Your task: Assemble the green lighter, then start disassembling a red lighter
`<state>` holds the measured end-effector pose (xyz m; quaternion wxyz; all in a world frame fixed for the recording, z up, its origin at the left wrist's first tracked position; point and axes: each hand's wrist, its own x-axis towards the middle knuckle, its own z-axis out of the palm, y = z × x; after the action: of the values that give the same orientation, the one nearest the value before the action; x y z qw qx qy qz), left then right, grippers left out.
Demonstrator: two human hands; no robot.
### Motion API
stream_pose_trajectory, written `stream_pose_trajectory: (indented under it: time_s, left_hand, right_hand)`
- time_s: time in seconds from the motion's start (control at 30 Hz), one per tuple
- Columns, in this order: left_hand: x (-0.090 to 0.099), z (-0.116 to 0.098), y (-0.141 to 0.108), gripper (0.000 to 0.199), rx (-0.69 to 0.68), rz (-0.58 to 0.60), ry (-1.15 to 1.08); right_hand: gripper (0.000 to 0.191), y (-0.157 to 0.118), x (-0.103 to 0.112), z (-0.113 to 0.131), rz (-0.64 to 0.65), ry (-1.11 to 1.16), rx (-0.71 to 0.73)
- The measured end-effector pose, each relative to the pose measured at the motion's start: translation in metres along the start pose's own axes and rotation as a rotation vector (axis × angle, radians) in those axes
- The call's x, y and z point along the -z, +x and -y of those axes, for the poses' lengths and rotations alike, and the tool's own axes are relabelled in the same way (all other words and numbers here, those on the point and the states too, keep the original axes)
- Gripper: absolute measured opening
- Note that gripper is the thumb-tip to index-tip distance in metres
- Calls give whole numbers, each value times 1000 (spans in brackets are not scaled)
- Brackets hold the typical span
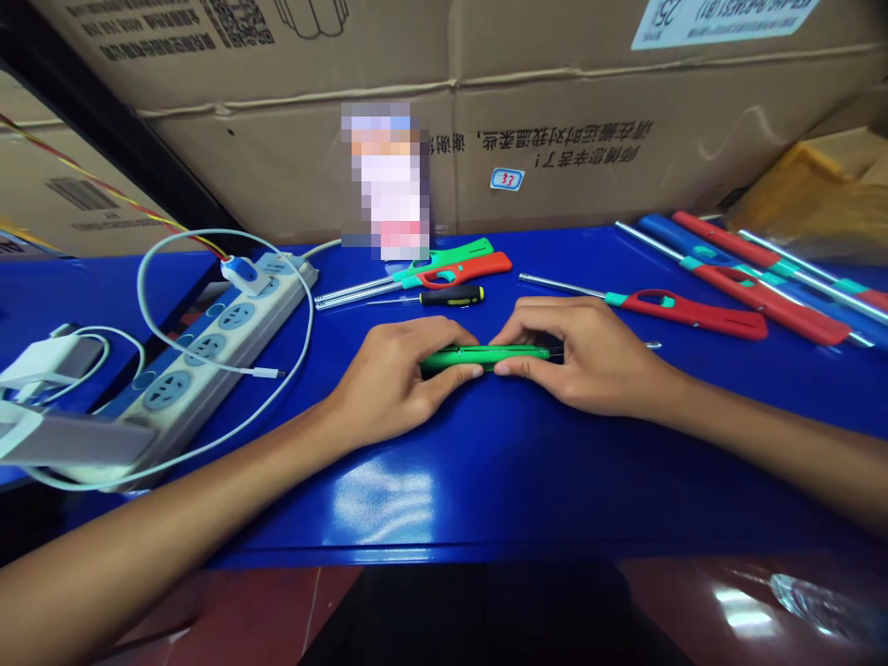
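A green long-necked lighter (pixel 496 354) lies lengthwise between my two hands, just above the blue table. My left hand (pixel 409 375) pinches its left end between thumb and fingers. On the other end, my right hand (pixel 583 356) is closed the same way, and a metal tip pokes out past that hand. Both thumbs press on the near side of the green handle, along which a dark seam shows. Behind my hands lie a screwdriver (pixel 452 297) with a black and yellow handle, a red lighter (pixel 478 270) and another green lighter (pixel 478 250).
A single red lighter (pixel 694 314) lies right of centre, with several red and blue lighters (pixel 797 301) beyond it. A power strip (pixel 228 324) with a looping white cable (pixel 139 277) stands at left. Cardboard boxes (pixel 291 166) wall the back; a pixelated upright object (pixel 392 194) leans there.
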<state>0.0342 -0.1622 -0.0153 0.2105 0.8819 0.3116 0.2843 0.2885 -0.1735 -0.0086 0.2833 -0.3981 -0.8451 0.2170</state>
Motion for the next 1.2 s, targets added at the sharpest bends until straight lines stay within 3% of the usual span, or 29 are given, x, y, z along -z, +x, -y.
stream_pose_trajectory:
  time_s: [0.23, 0.77, 0.97, 1.13, 1.2]
  left_hand:
    - [-3, -4, -3, 12, 20, -14, 19]
    - [-9, 0, -7, 19, -167, -56, 33]
    - [-8, -2, -5, 20, -100, -33, 5]
    - [-6, -6, -1, 18, 30, -86, -5]
    - [-4, -6, 1, 18, 89, -48, -52]
  right_hand:
    - [3, -6, -8, 7, -57, -32, 11]
    - [17, -5, -4, 10, -45, 50, -106]
    - [14, -5, -2, 7, -60, -17, -20]
    - [17, -1, 8, 5, -45, 40, -115]
    - [16, 0, 9, 3, -12, 86, -164]
